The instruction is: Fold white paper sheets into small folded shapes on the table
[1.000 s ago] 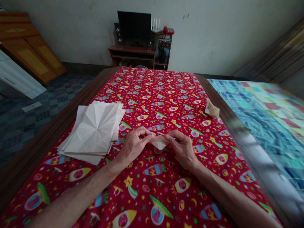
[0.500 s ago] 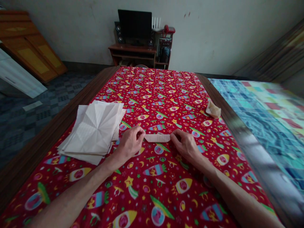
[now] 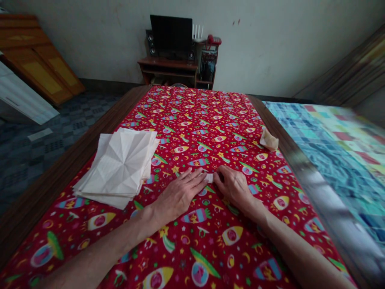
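A narrow folded strip of white paper lies on the red patterned tablecloth, mostly hidden under my left hand. My left hand rests flat over the strip with its fingers stretched out to the right. At the strip's right end, my right hand is closed, thumb and fingers pinching the paper. Left of my hands sits a stack of creased white paper sheets, the top one marked with fold lines that fan out from its middle.
A small crumpled cream-coloured piece lies near the table's right edge. Beyond the table's far end stands a desk with a monitor. To the right is a bed with a checked cover; a wooden cabinet stands at left.
My left hand has let go of the strip's left end, opened and moved right to lie flat over it. The right hand stays at the right end.
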`<control>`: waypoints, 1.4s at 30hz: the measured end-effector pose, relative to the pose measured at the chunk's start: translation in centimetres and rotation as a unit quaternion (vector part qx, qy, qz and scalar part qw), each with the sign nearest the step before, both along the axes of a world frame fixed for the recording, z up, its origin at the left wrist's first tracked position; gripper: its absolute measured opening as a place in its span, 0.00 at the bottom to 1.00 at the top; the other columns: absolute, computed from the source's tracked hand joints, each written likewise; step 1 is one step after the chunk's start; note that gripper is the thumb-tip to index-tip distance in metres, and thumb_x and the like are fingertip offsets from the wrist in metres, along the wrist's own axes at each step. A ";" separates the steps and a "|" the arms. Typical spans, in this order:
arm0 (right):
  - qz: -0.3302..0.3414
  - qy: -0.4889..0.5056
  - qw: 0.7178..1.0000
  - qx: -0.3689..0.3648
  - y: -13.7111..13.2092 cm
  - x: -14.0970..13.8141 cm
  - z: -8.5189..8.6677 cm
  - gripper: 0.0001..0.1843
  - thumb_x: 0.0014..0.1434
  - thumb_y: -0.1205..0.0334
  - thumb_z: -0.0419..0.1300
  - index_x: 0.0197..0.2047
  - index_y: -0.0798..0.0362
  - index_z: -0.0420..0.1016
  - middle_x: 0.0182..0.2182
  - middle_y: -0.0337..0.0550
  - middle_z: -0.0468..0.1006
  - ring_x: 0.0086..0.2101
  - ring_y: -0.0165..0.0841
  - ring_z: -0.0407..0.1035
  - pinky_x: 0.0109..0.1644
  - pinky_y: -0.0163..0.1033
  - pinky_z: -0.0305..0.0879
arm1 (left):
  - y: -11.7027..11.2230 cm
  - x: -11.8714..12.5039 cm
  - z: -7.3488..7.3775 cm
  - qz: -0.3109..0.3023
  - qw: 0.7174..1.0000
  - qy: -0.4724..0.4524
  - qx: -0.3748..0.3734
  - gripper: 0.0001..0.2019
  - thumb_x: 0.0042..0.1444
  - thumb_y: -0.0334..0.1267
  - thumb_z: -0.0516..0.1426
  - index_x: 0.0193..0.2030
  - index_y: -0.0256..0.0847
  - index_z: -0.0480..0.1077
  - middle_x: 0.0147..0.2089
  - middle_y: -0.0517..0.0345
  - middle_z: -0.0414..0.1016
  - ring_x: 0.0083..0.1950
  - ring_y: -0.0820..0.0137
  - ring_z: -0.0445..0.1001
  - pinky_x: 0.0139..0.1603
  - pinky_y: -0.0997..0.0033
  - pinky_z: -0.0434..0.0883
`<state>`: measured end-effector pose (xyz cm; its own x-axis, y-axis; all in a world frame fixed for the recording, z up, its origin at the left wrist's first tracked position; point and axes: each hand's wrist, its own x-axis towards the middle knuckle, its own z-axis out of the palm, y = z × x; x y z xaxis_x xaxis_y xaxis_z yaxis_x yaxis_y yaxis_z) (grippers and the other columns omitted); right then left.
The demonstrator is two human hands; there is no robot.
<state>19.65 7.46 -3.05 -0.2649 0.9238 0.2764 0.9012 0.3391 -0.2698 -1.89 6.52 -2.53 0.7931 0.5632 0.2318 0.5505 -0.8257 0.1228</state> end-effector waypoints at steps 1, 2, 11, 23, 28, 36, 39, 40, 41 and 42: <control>-0.001 -0.002 1.000 0.004 0.0 0.0 0.0 0.11 0.63 0.61 0.50 0.29 0.53 0.65 0.25 0.39 0.71 0.24 0.28 0.63 0.29 0.35 0.50 | -0.3 0.2 -0.2 0.010 1.000 -0.001 -0.012 0.25 0.64 0.30 0.46 0.67 0.36 0.51 0.69 0.51 0.55 0.71 0.65 0.47 0.69 0.59 0.52; -0.002 -0.004 1.000 0.007 0.0 0.0 0.0 0.12 0.63 0.61 0.50 0.29 0.53 0.65 0.24 0.39 0.71 0.24 0.28 0.63 0.29 0.35 0.50 | -0.5 0.4 -0.4 0.022 1.000 -0.002 -0.021 0.25 0.64 0.33 0.46 0.68 0.35 0.50 0.69 0.50 0.54 0.71 0.65 0.48 0.69 0.59 0.52; 0.104 -0.042 0.987 0.119 -2.1 -0.4 0.5 0.17 0.64 0.68 0.46 0.52 0.56 0.71 0.52 0.57 0.72 0.50 0.43 0.67 0.50 0.49 0.65 | -1.2 0.9 -0.4 0.059 0.997 0.003 -0.050 0.24 0.66 0.41 0.46 0.67 0.38 0.51 0.70 0.51 0.51 0.72 0.66 0.46 0.70 0.58 0.49; 0.207 -0.108 0.972 0.004 -4.8 1.1 -0.2 0.30 0.67 0.56 0.48 0.68 0.59 0.50 0.65 0.50 0.56 0.65 0.41 0.46 0.66 0.55 0.52 | -1.7 -0.3 -0.2 0.093 0.995 0.025 -0.027 0.23 0.66 0.39 0.45 0.66 0.37 0.55 0.70 0.51 0.52 0.70 0.64 0.50 0.69 0.56 0.50; 0.190 -0.086 0.978 0.017 -4.7 1.2 0.0 0.28 0.67 0.59 0.48 0.68 0.55 0.51 0.62 0.48 0.61 0.63 0.40 0.52 0.66 0.55 0.52 | -1.9 -1.8 0.3 0.117 0.993 0.033 -0.004 0.21 0.65 0.37 0.46 0.63 0.36 0.60 0.67 0.49 0.59 0.68 0.61 0.57 0.67 0.53 0.54; 0.149 -0.023 0.986 0.074 -4.1 1.2 0.0 0.18 0.66 0.63 0.49 0.56 0.53 0.70 0.52 0.48 0.75 0.54 0.40 0.67 0.60 0.51 0.61 | -0.8 -2.8 -0.5 0.111 0.992 -0.065 -0.007 0.17 0.65 0.34 0.48 0.57 0.38 0.68 0.61 0.50 0.68 0.63 0.62 0.64 0.63 0.54 0.62; 0.147 0.008 0.985 0.086 -2.7 1.1 0.3 0.13 0.67 0.62 0.50 0.45 0.52 0.76 0.42 0.46 0.80 0.45 0.36 0.73 0.52 0.45 0.66 | 1.0 -2.1 -1.1 0.113 0.981 -0.159 -0.006 0.12 0.64 0.35 0.50 0.45 0.40 0.75 0.48 0.52 0.77 0.50 0.66 0.73 0.53 0.62 0.71; 0.142 0.004 0.987 0.073 -2.2 1.1 0.3 0.13 0.67 0.62 0.50 0.42 0.52 0.76 0.39 0.46 0.80 0.42 0.36 0.73 0.48 0.44 0.66 | 1.7 -1.9 -1.1 0.121 0.978 -0.169 -0.008 0.11 0.63 0.35 0.51 0.43 0.40 0.75 0.44 0.53 0.78 0.46 0.66 0.73 0.50 0.63 0.72; 0.135 0.004 0.988 0.071 -1.6 1.0 0.4 0.13 0.67 0.61 0.50 0.41 0.52 0.76 0.36 0.46 0.80 0.38 0.36 0.72 0.45 0.43 0.66 | 2.2 -1.7 -1.1 0.132 0.976 -0.175 -0.013 0.09 0.62 0.35 0.53 0.43 0.40 0.75 0.43 0.53 0.77 0.45 0.66 0.73 0.49 0.64 0.72; 0.126 0.003 0.990 0.070 -1.1 0.9 0.4 0.12 0.66 0.61 0.51 0.42 0.53 0.75 0.36 0.46 0.79 0.37 0.36 0.72 0.43 0.43 0.66 | 2.6 -1.5 -1.0 0.132 0.977 -0.165 -0.023 0.08 0.61 0.35 0.55 0.44 0.39 0.74 0.43 0.53 0.76 0.45 0.66 0.73 0.48 0.64 0.72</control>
<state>20.60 6.35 -2.65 -0.4789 0.7813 0.4004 0.7821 0.5868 -0.2097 -3.38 9.15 -3.54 0.5046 0.7538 0.4210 0.6676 -0.6499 0.3634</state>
